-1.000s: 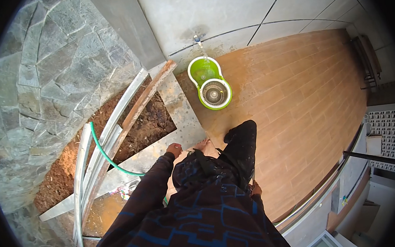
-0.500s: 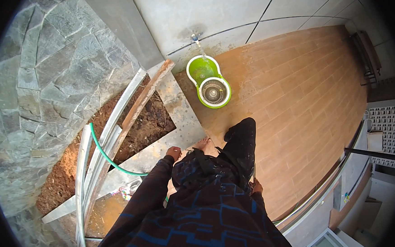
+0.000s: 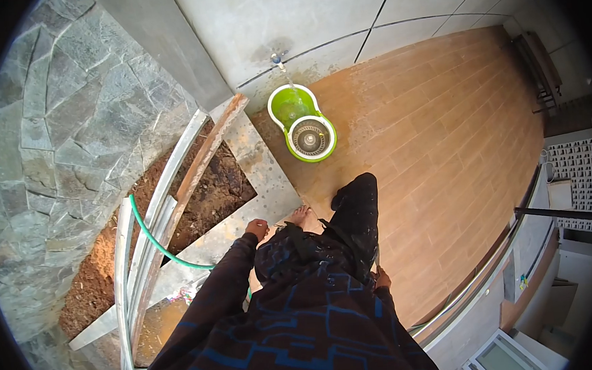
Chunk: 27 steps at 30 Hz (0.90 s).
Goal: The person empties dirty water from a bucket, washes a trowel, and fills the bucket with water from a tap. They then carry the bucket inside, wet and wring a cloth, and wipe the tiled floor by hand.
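My left hand [image 3: 257, 229] hangs beside my left leg, above the concrete kerb, with its fingers curled in and no object visible in them. At my right side is my right hand [image 3: 382, 279], partly covered by my sleeve and clothing; its fingers are too small to make out. Both hands are well apart from the green and white spin mop bucket [image 3: 287, 132] that stands on the tiles ahead. Its round metal spin basket [image 3: 310, 137] faces me. From the wall tap [image 3: 277, 59], water runs into the bucket's far compartment.
Long metal and wooden bars [image 3: 169, 213] lean across a soil bed [image 3: 221, 186] on the left. A green hose [image 3: 156, 242] curves over them. Wet concrete kerb [image 3: 262, 156] edges the bed. Brown floor tiles [image 3: 436, 142] stretch right, toward a bench [image 3: 536, 68] by the wall.
My view has shifted slightly, so the bucket and tap appear a little farther left. Both hands keep nearly the same pose, and water still runs from the tap.
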{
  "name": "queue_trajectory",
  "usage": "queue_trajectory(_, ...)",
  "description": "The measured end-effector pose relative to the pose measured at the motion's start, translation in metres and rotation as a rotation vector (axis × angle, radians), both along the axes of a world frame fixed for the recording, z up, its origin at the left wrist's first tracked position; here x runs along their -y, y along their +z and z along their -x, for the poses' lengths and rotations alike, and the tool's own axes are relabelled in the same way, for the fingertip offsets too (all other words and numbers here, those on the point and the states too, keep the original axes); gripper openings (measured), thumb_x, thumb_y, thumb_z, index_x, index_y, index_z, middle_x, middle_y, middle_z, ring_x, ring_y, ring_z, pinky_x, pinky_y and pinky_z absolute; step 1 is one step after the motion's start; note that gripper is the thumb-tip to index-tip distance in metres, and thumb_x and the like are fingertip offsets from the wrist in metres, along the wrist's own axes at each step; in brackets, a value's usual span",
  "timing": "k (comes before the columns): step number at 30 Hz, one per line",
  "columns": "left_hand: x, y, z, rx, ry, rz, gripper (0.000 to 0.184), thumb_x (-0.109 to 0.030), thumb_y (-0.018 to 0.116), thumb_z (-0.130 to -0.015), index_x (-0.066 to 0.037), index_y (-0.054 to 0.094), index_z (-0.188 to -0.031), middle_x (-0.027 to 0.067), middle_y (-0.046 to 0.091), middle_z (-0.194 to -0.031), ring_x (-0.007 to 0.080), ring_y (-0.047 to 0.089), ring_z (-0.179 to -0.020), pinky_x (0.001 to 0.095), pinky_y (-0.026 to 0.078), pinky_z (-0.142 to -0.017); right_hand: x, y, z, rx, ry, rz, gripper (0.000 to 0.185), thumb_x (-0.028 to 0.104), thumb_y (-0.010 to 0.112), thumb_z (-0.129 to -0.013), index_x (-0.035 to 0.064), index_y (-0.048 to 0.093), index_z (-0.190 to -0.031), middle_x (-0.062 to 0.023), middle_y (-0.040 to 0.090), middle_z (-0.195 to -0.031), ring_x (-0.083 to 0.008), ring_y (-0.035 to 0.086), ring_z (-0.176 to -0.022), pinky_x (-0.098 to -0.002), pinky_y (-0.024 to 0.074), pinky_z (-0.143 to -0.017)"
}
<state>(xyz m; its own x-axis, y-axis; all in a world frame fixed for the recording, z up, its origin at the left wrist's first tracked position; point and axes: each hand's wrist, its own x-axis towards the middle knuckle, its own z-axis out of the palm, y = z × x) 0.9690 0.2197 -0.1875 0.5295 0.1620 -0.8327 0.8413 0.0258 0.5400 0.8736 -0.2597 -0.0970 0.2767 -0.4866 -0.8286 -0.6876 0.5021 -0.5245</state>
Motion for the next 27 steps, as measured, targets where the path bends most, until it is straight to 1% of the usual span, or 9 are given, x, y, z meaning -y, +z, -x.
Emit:
queue_trajectory(2,-0.001,-0.01,0.001,-0.028,-0.017,0.042,0.02,-0.02,0.06,-0.095,-0.007,0.059,-0.111,0.0077,0.07,-0.083,0.0149,0.065,-0.065,0.0294,0.052,-0.053,0.004,-0.008,0.006,0.01,0.034,0.012,0.03,0.036,0.07,-0.088,0.0107,0.064,-0.103,-0.0091,0.066,-0.076,-0.0162,0.058,-0.056,-0.0279,0.0431,-0.046)
queue_trajectory(3,-0.001,-0.015,0.001,-0.028,-0.019,0.041,0.02,-0.02,0.06,-0.095,-0.007,0.059,-0.111,0.0077,0.07,-0.083,0.0149,0.065,-0.065,0.0294,0.052,-0.053,0.005,-0.012,0.009,0.011,0.032,0.011,0.03,0.036,0.07,-0.088,0.0107,0.064,-0.103,-0.0091,0.066,-0.076,-0.0162,0.058,-0.056,-0.0279,0.0431,-0.046)
queue_trajectory(6,-0.001,-0.021,0.003,-0.01,0.006,0.076,0.019,-0.018,0.059,-0.095,-0.006,0.059,-0.11,0.009,0.069,-0.082,0.0153,0.064,-0.063,0.0288,0.052,-0.053,0.011,-0.021,0.016,0.024,0.219,0.129,0.033,0.038,0.07,-0.088,0.0119,0.063,-0.106,-0.0084,0.067,-0.078,-0.016,0.06,-0.059,-0.03,0.044,-0.047)
queue_trajectory(15,0.0,-0.018,0.005,-0.005,-0.038,0.02,0.02,-0.018,0.06,-0.095,-0.005,0.059,-0.11,0.009,0.07,-0.081,0.0147,0.064,-0.064,0.0286,0.052,-0.054,0.007,-0.002,0.003,0.007,0.109,0.024,0.035,0.038,0.071,-0.087,0.0117,0.061,-0.108,-0.0076,0.065,-0.077,-0.0157,0.059,-0.058,-0.0293,0.0437,-0.047)
queue_trajectory(17,-0.001,-0.017,0.007,0.019,0.012,0.045,0.021,-0.02,0.062,-0.09,-0.002,0.061,-0.101,0.0092,0.069,-0.077,0.0158,0.063,-0.06,0.0297,0.051,-0.053,0.008,-0.003,0.0,-0.006,0.055,-0.008,0.032,0.035,0.07,-0.088,0.0109,0.06,-0.107,-0.0085,0.064,-0.075,-0.0158,0.057,-0.055,-0.0278,0.0438,-0.045)
queue_trajectory(20,0.001,-0.015,0.006,0.011,0.009,0.027,0.021,-0.02,0.062,-0.09,-0.002,0.061,-0.101,0.0093,0.069,-0.077,0.0157,0.063,-0.06,0.0296,0.051,-0.053,0.008,-0.003,-0.004,-0.017,-0.011,-0.023,0.03,0.032,0.07,-0.089,0.0102,0.06,-0.106,-0.0097,0.063,-0.074,-0.016,0.056,-0.053,-0.0274,0.0442,-0.044)
queue_trajectory(24,0.002,-0.014,0.003,0.028,0.026,0.057,0.02,-0.02,0.062,-0.091,-0.002,0.062,-0.1,0.0092,0.069,-0.077,0.0156,0.063,-0.06,0.0295,0.051,-0.053,0.015,-0.004,-0.005,-0.045,0.095,-0.033,0.03,0.032,0.071,-0.089,0.0101,0.06,-0.106,-0.0103,0.062,-0.074,-0.0161,0.056,-0.053,-0.0281,0.0449,-0.045)
queue_trajectory(26,0.002,-0.013,0.0,0.014,-0.068,0.003,0.02,-0.018,0.059,-0.094,-0.006,0.06,-0.111,0.0085,0.07,-0.082,0.0148,0.065,-0.065,0.0289,0.052,-0.054,0.014,-0.003,-0.006,-0.04,0.072,-0.038,0.03,0.033,0.07,-0.089,0.0101,0.06,-0.106,-0.01,0.063,-0.074,-0.0162,0.056,-0.053,-0.0283,0.045,-0.045)
queue_trajectory(27,0.002,-0.012,0.0,0.012,-0.069,0.004,0.02,-0.018,0.059,-0.094,-0.006,0.06,-0.111,0.0085,0.07,-0.082,0.0148,0.065,-0.065,0.0289,0.052,-0.054,0.014,-0.002,-0.006,-0.042,0.071,-0.038,0.03,0.033,0.07,-0.089,0.0101,0.06,-0.106,-0.01,0.063,-0.074,-0.0162,0.056,-0.053,-0.0283,0.045,-0.045)
